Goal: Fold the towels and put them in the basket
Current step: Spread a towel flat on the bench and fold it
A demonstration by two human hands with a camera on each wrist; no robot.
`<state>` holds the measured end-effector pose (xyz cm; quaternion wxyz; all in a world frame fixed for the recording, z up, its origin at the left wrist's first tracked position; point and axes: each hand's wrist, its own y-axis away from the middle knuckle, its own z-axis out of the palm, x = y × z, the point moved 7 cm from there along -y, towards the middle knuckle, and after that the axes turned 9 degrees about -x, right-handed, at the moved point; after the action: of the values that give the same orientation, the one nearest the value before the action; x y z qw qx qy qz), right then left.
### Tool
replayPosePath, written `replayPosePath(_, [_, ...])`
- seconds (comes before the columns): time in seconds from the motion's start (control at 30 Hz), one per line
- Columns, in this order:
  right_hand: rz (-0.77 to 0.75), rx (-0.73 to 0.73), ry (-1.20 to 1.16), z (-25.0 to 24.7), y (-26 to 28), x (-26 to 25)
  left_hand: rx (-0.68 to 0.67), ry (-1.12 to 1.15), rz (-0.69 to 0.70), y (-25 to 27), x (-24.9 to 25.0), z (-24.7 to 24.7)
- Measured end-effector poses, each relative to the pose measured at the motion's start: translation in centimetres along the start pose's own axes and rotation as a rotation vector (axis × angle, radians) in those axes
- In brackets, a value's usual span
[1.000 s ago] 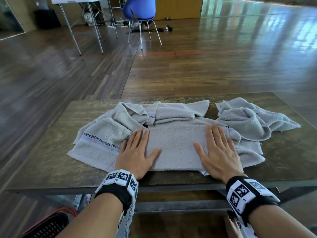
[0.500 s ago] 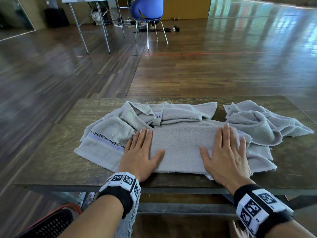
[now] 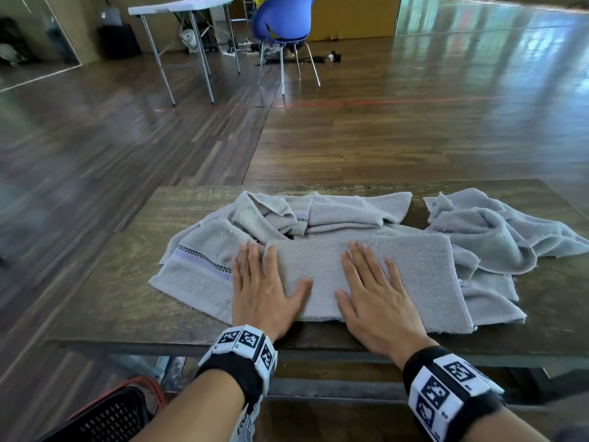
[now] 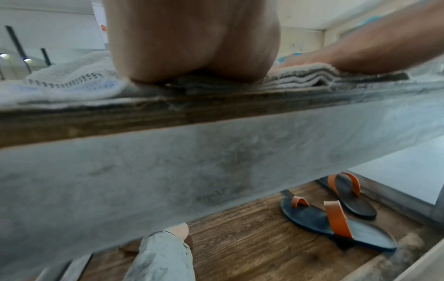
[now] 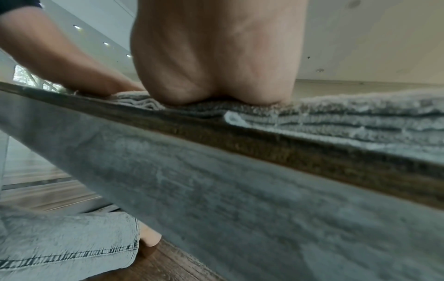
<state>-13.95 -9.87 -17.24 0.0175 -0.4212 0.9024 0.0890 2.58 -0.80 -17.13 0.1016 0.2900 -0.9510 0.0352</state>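
A folded grey towel (image 3: pixel 420 275) lies at the near edge of the wooden table (image 3: pixel 127 301), on top of other loose grey towels. My left hand (image 3: pixel 258 282) lies flat on its left end, fingers straight. Flat on its middle, my right hand (image 3: pixel 373 291) presses down. The towel underneath shows a checked and lilac stripe (image 3: pixel 204 260) at the left. A crumpled towel (image 3: pixel 490 231) sits at the right rear. In the wrist views the heels of the left hand (image 4: pixel 192 47) and right hand (image 5: pixel 216 57) press on the layered towel edge (image 5: pixel 360 123). The black basket (image 3: pixel 111 416) stands on the floor, lower left.
More bunched grey towels (image 3: pixel 318 212) lie along the table's far side. A blue chair (image 3: pixel 283 23) and a white folding table (image 3: pixel 181 8) stand on the wooden floor beyond. A pair of sandals (image 4: pixel 336 218) lies under the table by my feet.
My right hand has slid left along the folded towel, from its right end to its middle. The left hand stays flat on the left end.
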Motion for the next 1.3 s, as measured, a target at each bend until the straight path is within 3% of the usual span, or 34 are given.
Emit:
replayPosePath(0.2, [-0.012,0.022,-0.034,-0.6,0.4,-0.1,0.044,0.015,-0.130,1.1,-0.3,-2.4])
replayPosePath(0.33, [-0.031,0.044,-0.096,-1.2,0.9,-0.2,-0.049,0.063,-0.257,0.7,-0.9,-2.6])
replayPosePath(0.63, [-0.063,0.089,-0.168,-2.2,3.1,0.4,-0.274,0.189,-0.404,0.4,0.0,-3.4])
replayPosePath(0.73, [-0.073,0.104,-0.181,-2.6,3.7,0.9,-0.268,0.198,-0.443,0.7,0.7,-4.3])
replayPosePath(0.83, [-0.063,0.128,-0.237,-2.9,4.4,1.7,-0.180,0.243,-0.356,0.7,1.8,-5.5])
replayPosePath(1.07, [0.155,0.424,-0.757,-5.7,5.3,6.3,-0.217,0.489,-0.105,0.0,8.6,-7.6])
replayPosePath(1.13, [0.219,0.413,-0.903,-5.7,5.4,7.5,-0.234,0.525,0.020,0.0,11.7,-7.9])
replayPosePath(1.3, [0.344,0.256,-1.571,-3.7,5.9,10.0,-0.377,0.643,0.286,1.5,19.2,-6.8])
